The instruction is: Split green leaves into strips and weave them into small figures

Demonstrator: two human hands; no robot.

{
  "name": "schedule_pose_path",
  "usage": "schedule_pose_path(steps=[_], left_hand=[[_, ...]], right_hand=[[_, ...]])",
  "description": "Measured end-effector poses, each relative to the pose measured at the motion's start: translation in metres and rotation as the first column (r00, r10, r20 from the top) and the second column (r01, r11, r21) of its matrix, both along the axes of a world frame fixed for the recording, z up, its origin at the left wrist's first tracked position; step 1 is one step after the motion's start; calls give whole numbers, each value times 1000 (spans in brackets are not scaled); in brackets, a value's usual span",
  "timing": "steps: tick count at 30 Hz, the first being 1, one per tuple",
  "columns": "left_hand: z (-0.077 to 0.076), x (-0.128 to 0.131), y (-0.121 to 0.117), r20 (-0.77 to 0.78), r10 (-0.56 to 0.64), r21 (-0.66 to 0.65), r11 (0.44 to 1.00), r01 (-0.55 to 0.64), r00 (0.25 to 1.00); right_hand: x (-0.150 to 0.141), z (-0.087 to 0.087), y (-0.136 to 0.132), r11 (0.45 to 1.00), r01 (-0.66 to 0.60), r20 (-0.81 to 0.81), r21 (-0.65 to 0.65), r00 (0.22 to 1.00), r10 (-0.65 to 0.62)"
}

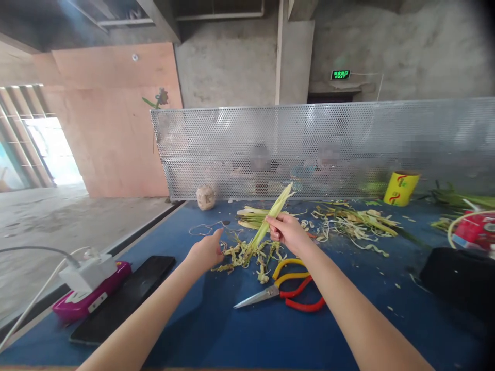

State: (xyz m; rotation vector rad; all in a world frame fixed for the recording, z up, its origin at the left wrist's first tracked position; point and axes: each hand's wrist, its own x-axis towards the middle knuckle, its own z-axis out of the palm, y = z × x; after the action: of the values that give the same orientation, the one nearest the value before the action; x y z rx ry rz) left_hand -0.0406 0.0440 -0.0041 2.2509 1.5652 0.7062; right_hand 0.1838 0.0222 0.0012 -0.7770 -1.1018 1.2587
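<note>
My right hand [285, 232] grips a long, pale green corn husk [279, 205] between thumb and fingers. The husk slants up and away from me, its lower end over a heap of curled, knotted husk pieces [235, 257]. To the left of that heap is my left hand [208, 251], thumb raised and apart from the bent fingers; nothing shows in it, though the palm side is partly hidden. Scissors [270, 292] with a yellow and a red handle lie below the heap, blades pointing left. Beyond my hands lies a bundle of flat husk strips [251, 216].
A ball of twine [206, 198] stands at the far edge, before a perforated metal screen [216, 149]. A black phone [127, 299] and purple power strip [96, 288] lie left. Husk scraps [359, 224], a yellow roll [401, 188] and a dark object [456, 281] are right. People show blurred behind the screen.
</note>
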Motion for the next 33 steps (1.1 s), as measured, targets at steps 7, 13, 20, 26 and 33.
schedule_pose_path(steps=[7, 13, 20, 26, 33], left_hand=[[-4, 3, 1, -291, 34, 9, 999, -33, 956], [0, 8, -9, -346, 85, 32, 996, -79, 934], [9, -7, -8, 461, -28, 363, 918, -160, 887], [13, 8, -28, 633, -425, 439, 886, 153, 647], [1, 17, -39, 237, -565, 498, 769, 401, 790]], right_hand=[[-1, 3, -3, 1000, 1, 20, -11, 1000, 0], [-5, 3, -7, 1000, -14, 37, -24, 999, 15], [-8, 2, -10, 993, -102, 15, -54, 995, 103], [-13, -2, -11, 964, -242, -27, -106, 970, 241], [-16, -2, -13, 951, -254, -46, -178, 967, 250]])
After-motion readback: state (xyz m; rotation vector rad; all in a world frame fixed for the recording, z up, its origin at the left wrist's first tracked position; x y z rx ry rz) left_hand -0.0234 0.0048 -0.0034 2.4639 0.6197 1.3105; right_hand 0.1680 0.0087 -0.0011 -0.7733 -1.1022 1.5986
